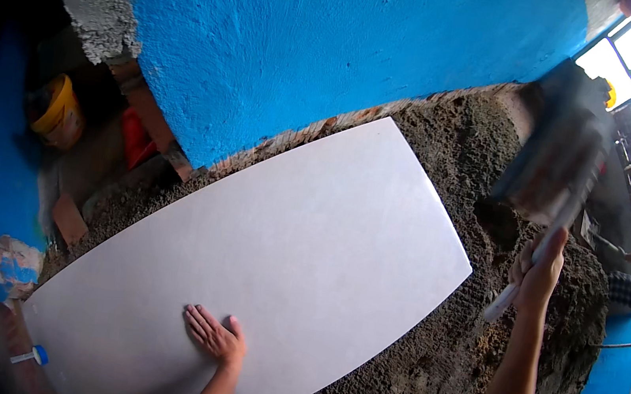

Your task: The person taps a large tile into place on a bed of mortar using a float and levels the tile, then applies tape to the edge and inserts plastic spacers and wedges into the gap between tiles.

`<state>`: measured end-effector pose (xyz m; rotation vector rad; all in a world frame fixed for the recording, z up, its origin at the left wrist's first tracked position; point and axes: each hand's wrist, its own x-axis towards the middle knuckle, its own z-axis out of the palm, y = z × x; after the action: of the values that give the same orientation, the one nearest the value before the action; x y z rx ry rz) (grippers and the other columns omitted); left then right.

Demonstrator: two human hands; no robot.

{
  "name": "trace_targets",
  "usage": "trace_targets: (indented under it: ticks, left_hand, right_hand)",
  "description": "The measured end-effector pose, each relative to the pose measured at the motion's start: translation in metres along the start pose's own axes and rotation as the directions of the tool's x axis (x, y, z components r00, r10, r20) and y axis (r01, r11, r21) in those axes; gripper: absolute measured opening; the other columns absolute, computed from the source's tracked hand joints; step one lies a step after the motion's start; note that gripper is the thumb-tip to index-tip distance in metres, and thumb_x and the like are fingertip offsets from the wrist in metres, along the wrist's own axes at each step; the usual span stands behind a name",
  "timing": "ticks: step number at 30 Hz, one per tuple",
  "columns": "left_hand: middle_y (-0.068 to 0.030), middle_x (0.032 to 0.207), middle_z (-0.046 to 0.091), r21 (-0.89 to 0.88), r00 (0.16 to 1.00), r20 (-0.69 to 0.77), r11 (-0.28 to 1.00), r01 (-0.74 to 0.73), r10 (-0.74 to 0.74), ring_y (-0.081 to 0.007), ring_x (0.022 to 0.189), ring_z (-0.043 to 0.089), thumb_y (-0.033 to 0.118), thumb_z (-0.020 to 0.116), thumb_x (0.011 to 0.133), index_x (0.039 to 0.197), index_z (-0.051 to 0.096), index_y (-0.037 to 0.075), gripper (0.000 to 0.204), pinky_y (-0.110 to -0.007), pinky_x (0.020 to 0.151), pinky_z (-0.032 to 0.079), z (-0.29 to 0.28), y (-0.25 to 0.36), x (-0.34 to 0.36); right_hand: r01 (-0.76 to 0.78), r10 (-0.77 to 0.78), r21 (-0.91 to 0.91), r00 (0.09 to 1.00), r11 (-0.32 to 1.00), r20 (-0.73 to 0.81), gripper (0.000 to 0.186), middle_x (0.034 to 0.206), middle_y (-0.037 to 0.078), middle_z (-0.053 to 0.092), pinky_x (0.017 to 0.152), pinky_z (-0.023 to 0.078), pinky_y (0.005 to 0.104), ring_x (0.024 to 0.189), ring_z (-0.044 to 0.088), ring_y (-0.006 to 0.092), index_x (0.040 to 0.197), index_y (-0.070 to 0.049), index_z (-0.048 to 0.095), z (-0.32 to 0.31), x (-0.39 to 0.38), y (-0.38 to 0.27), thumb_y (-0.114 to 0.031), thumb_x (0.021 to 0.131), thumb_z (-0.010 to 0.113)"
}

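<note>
White tile (289, 217): lies on grey mortar (420, 370), long side from low left to high right.
Left hand (216, 335): we lay it flat on the tile, fingers stretched out.
Right hand (542, 267): we wrap fingers round a blurry tool (557, 169), right of the tile.
Yellow bucket (62, 120): too dark inside for us to tell.

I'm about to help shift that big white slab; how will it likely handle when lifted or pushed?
The white slab is probably stiff, judging by its flat, unrumpled face. Its breadth suggests it's heavy and awkward to lift alone. Pushed, it may drag against the coarse, lumpy mortar around it.
</note>
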<state>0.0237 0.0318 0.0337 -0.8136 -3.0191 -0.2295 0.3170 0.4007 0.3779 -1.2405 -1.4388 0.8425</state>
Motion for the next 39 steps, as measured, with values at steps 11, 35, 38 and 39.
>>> trace_targets:
  ticks: [11,35,38,39]
  left_hand:
    - [-0.0285,0.168,0.019,0.014,1.000,0.007,1.000,0.027,-0.027,-0.0423,0.158,0.015,0.043,0.056,0.092,0.158,0.023,-0.009,0.090,-0.055,0.127,0.013,-0.007,0.006,0.003]
    - [-0.0306,0.168,0.017,-0.019,0.991,0.108,0.996,0.083,-0.081,-0.0460,0.157,0.017,0.043,0.062,0.089,0.159,0.022,-0.009,0.095,-0.057,0.125,0.017,-0.006,0.006,0.004]
    - [-0.0307,0.168,0.017,-0.008,0.985,0.143,0.996,0.094,-0.092,-0.0452,0.157,0.016,0.046,0.060,0.090,0.158,0.022,-0.010,0.096,-0.057,0.126,0.015,-0.008,0.007,0.006]
    - [-0.0306,0.168,0.017,0.012,0.988,0.134,0.997,0.079,-0.080,-0.0449,0.157,0.016,0.046,0.060,0.090,0.157,0.022,-0.011,0.096,-0.056,0.127,0.015,-0.009,0.007,0.005]
  right_hand:
    - [-0.582,0.725,-0.439,0.606,0.684,0.327,0.060,0.061,0.001,0.049,0.043,0.043,0.0346,0.045,0.047,0.0136,0.084,-0.008,0.056,0.107,0.042,0.128,-0.063,0.106,0.044]
    - [-0.010,0.019,-0.091,0.995,0.996,0.101,0.063,0.049,-0.006,0.038,0.032,0.031,0.0210,0.038,0.040,0.0037,0.084,-0.012,0.051,0.063,-0.019,0.039,-0.069,0.105,0.033]
    - [-0.104,0.221,-0.531,0.962,0.841,0.161,0.055,0.053,-0.004,0.040,0.038,0.036,0.0282,0.042,0.042,0.0088,0.079,-0.013,0.049,0.137,-0.093,0.108,-0.060,0.107,0.041]
    - [-0.127,0.415,-0.697,0.871,0.706,0.262,0.053,0.054,-0.004,0.041,0.039,0.038,0.0306,0.043,0.043,0.0105,0.078,-0.014,0.049,0.171,-0.108,0.129,-0.057,0.108,0.043]
